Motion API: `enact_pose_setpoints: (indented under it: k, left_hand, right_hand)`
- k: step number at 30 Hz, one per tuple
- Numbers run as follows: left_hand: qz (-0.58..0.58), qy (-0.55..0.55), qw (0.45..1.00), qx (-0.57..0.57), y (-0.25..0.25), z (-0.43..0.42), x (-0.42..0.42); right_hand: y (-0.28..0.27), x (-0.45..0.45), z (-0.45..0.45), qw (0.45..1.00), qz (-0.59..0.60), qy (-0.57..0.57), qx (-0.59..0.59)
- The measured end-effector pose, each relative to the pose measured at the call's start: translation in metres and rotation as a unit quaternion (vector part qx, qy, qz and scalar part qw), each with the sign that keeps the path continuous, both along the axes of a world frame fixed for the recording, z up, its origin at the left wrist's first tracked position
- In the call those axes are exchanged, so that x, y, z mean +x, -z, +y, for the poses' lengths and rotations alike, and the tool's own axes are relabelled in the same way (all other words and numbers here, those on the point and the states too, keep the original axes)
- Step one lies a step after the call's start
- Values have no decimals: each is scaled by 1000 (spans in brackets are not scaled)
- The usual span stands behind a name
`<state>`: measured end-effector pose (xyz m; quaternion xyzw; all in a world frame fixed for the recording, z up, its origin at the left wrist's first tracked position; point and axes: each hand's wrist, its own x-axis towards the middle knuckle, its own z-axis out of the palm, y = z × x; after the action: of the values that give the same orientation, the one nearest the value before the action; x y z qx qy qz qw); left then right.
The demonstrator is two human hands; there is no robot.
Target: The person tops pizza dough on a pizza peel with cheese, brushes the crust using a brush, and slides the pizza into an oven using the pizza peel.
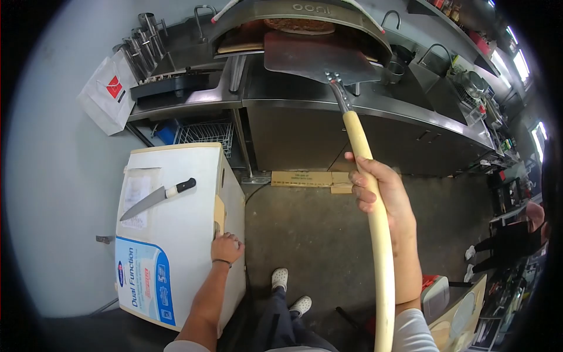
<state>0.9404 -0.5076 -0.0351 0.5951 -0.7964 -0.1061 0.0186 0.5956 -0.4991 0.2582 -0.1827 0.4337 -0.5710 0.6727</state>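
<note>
My right hand (378, 190) is wrapped around the long pale handle of a pizza peel (319, 56). The peel's flat metal blade is level with the mouth of an Ooni pizza oven (299, 13). Inside the oven, just beyond the blade, part of a pizza (299, 26) shows. Lower down, my left hand (227, 249) has its fingers curled at the handle on the side edge of a white chest freezer (176, 217); its fingertips are partly hidden. A knife (158, 198) with a black and white handle lies on the freezer lid.
The oven stands on a steel counter (375, 105). To the left are a white paper bag (108, 94), a black tray (170, 85) and several metal cylinders (146, 41). Flattened cardboard (302, 178) lies on the floor. Another person (510, 243) is at far right.
</note>
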Motion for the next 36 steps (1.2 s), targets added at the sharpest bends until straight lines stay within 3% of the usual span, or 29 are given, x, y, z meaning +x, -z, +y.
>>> enact_pose_setpoints:
  k: [11, 19, 27, 36]
  left_hand:
    - [-6, -1, 1000, -9, -1, 1, -1]
    - [-3, 4, 1000, -17, -3, -1, -2]
    - [7, -5, 1000, 3, 2, 0, 0]
    - [17, -11, 1000, 7, -4, -1, -2]
  right_hand:
    - [35, 2, -80, 996, 62, -10, -55]
    - [105, 12, -81, 992, 105, 14, -74]
    - [24, 6, -84, 998, 50, -12, -44]
    - [66, 7, -137, 994, 58, 2, -93]
